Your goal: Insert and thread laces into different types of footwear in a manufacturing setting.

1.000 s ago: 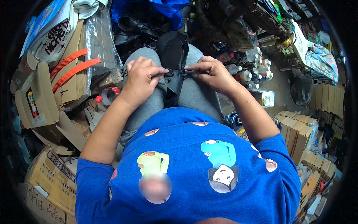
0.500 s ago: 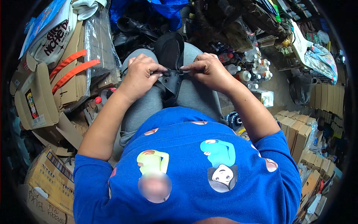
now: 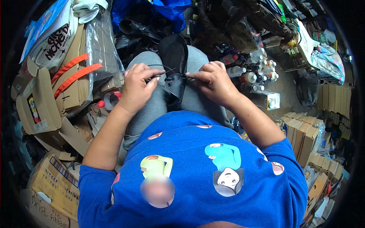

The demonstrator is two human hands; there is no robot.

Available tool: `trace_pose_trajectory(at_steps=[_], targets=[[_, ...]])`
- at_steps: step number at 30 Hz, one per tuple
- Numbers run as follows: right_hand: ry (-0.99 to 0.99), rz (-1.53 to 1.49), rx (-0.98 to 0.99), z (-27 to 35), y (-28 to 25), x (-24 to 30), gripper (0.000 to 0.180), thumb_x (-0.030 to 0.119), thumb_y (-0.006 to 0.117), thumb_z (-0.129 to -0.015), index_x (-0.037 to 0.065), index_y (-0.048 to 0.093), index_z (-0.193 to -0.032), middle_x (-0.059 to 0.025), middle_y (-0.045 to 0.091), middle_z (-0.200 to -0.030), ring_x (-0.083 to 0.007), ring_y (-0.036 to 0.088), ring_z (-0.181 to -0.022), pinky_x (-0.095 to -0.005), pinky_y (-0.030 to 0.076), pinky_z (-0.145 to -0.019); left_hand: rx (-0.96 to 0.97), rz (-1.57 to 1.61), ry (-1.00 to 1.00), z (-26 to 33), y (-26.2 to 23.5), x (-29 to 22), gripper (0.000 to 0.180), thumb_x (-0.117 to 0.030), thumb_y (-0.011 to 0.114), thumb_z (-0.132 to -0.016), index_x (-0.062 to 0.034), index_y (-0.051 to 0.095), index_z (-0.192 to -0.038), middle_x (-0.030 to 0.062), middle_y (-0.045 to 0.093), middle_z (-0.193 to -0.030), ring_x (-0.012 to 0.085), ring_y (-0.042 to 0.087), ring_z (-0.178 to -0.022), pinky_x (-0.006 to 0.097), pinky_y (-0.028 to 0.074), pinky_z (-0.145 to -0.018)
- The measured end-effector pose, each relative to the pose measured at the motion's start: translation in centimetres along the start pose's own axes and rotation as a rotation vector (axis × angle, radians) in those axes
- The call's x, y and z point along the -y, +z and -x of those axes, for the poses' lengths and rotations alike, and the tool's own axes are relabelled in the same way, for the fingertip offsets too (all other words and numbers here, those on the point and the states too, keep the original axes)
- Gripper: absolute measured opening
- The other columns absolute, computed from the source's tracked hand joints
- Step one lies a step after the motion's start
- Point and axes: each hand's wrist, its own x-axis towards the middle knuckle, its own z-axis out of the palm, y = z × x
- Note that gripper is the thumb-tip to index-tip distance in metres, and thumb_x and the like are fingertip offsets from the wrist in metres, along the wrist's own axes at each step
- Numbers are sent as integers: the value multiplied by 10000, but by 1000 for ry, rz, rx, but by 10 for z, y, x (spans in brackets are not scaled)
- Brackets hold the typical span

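A black shoe [image 3: 173, 51] lies between my grey-clad thighs, its toe pointing away from me. Black shoelace [image 3: 175, 71] runs across its eyelets at the opening, and a loop of it stands up there. My left hand [image 3: 140, 86] is closed in a pinch just left of the shoe, with thin black lace at its thumb and index finger. From the other side, my right hand [image 3: 213, 83] holds thumb and index finger together at the right eyelet edge, on the lace there. The fingers of both hands partly cover what they grip.
Flattened cardboard [image 3: 72, 89] with orange strips leans on the left, and a yellow carton [image 3: 55, 182] stands nearer. Plastic bottles [image 3: 249, 78] crowd the floor at the right. Stacked cardboard boxes [image 3: 302, 133] are farther right. Dark shoe parts [image 3: 138, 30] pile up beyond my knees, beside a blue bag [image 3: 173, 11].
My left hand has moved a little left, away from the shoe, and the lace loop now shows. My right hand stays nearly in place at the eyelets.
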Motion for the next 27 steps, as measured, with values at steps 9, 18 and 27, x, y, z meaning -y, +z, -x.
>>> trace_pose_trajectory(at_steps=[9,18,27], targets=[[93,-243,143,-14,0,-24,341,79,627,-778,275,720,-1041,-7,616,-898,-216,557,-948,-391,327,-915,12,131,86,-12,9,14,258,14,625,-762,-126,737,-948,50,510,-792,215,506,-809,320,414,-749],[89,-323,133,-22,-3,-26,350,-8,606,-748,215,741,-982,-22,625,-808,-191,597,-828,-351,444,-818,36,87,91,-12,7,15,259,-16,631,-760,-158,738,-947,38,493,-786,217,493,-827,343,379,-804],[113,-382,126,-23,-4,-24,295,17,632,-773,195,744,-979,-48,631,-825,-206,602,-828,-344,476,-798,81,39,77,-13,6,14,307,-2,636,-738,-212,743,-935,6,506,-826,201,504,-886,364,352,-837]])
